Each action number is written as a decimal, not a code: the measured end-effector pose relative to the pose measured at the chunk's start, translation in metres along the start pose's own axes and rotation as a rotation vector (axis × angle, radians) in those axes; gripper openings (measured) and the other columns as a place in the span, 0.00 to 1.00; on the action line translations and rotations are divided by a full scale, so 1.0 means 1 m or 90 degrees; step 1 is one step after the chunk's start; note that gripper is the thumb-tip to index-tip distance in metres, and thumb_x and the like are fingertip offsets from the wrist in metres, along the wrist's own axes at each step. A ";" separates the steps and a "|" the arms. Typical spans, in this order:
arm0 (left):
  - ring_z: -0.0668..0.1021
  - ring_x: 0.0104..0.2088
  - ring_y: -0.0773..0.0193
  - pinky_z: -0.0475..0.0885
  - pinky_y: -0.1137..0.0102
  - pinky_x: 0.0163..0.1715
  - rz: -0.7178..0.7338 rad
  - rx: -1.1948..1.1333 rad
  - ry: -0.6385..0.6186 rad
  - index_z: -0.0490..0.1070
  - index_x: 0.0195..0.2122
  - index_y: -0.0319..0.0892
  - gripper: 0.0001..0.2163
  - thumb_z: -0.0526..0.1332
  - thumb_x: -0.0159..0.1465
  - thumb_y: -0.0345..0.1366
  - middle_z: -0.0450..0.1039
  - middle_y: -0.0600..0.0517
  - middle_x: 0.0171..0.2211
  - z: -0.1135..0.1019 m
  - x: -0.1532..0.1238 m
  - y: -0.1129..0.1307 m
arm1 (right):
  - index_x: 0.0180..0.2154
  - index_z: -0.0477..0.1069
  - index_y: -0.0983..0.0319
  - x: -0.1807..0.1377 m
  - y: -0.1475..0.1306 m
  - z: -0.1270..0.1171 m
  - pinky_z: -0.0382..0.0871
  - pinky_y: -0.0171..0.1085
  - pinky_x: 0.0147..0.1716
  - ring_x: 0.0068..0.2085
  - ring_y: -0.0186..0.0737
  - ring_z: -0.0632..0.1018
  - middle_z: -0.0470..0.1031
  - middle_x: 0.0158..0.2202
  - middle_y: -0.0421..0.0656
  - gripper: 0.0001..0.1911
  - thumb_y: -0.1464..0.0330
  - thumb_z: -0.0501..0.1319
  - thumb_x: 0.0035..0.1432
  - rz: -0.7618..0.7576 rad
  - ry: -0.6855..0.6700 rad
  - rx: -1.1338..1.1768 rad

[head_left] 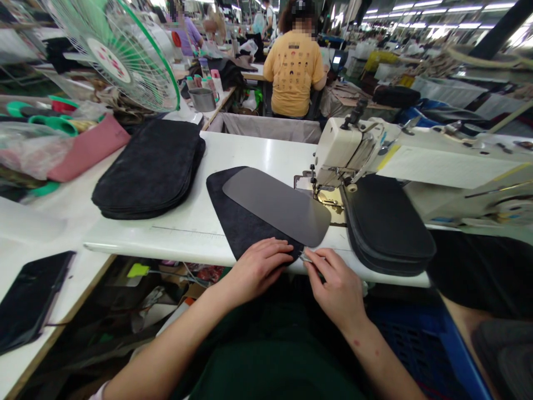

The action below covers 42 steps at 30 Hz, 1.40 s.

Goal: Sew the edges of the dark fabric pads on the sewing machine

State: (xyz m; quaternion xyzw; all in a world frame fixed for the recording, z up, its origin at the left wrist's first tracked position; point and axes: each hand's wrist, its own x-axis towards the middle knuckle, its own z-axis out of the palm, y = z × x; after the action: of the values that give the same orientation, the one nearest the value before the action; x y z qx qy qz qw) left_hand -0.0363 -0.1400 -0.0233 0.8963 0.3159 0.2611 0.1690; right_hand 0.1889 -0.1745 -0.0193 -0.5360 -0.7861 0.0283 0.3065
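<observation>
A black fabric panel [233,222] lies on the white sewing table, with a smooth grey panel [277,203] lying aslant on top of it. My left hand [263,264] is open, its fingers lying flat on the near edge of the black panel. At that panel's near right corner, my right hand [333,280] pinches a small silvery tool [307,256]; its exact kind is mostly hidden by my fingers. Just beyond the grey panel stands the sewing machine head [333,161], its needle area close to that panel's right end.
A stack of black panels [150,166] sits on the left, and another stack [389,222] of dark panels lies right of the needle. A phone [33,297] rests on the left side table. Behind are a green fan [120,61] and a person in a yellow shirt [293,72].
</observation>
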 end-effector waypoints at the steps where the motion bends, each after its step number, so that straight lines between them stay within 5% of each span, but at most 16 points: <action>1: 0.73 0.60 0.57 0.65 0.55 0.64 0.000 0.000 0.000 0.71 0.53 0.43 0.13 0.58 0.68 0.29 0.72 0.45 0.59 0.000 0.000 0.000 | 0.51 0.75 0.61 0.000 0.000 0.000 0.72 0.38 0.38 0.40 0.42 0.79 0.78 0.40 0.46 0.14 0.68 0.55 0.70 -0.002 -0.007 0.000; 14: 0.74 0.60 0.57 0.67 0.54 0.63 0.008 0.000 0.009 0.72 0.52 0.44 0.12 0.58 0.69 0.29 0.73 0.45 0.58 -0.001 0.002 0.001 | 0.52 0.74 0.62 0.001 -0.002 0.005 0.73 0.39 0.40 0.42 0.43 0.79 0.77 0.42 0.47 0.14 0.68 0.55 0.70 -0.008 -0.002 0.012; 21: 0.74 0.60 0.57 0.66 0.55 0.63 0.016 -0.004 0.006 0.73 0.52 0.43 0.12 0.58 0.69 0.30 0.73 0.45 0.58 -0.002 0.002 0.000 | 0.51 0.75 0.61 0.001 -0.004 0.013 0.74 0.40 0.45 0.43 0.42 0.79 0.77 0.42 0.47 0.14 0.68 0.53 0.72 0.056 0.094 0.110; 28: 0.75 0.59 0.58 0.67 0.55 0.63 -0.002 -0.020 0.015 0.73 0.49 0.42 0.09 0.59 0.69 0.30 0.74 0.45 0.57 -0.004 0.003 0.003 | 0.51 0.75 0.61 -0.003 -0.004 0.003 0.73 0.38 0.40 0.39 0.42 0.79 0.77 0.40 0.46 0.13 0.68 0.56 0.69 0.007 0.012 0.044; 42: 0.74 0.59 0.58 0.66 0.55 0.63 -0.005 -0.027 0.018 0.73 0.49 0.43 0.10 0.60 0.68 0.30 0.74 0.46 0.58 0.000 0.001 0.000 | 0.51 0.74 0.62 0.001 -0.008 0.007 0.73 0.38 0.38 0.40 0.43 0.80 0.77 0.41 0.47 0.14 0.68 0.54 0.71 0.002 0.012 0.019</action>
State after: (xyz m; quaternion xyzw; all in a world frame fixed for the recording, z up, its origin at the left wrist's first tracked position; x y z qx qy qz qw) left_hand -0.0359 -0.1395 -0.0229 0.8875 0.3164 0.2799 0.1841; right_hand 0.1786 -0.1754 -0.0212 -0.5329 -0.7817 0.0357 0.3221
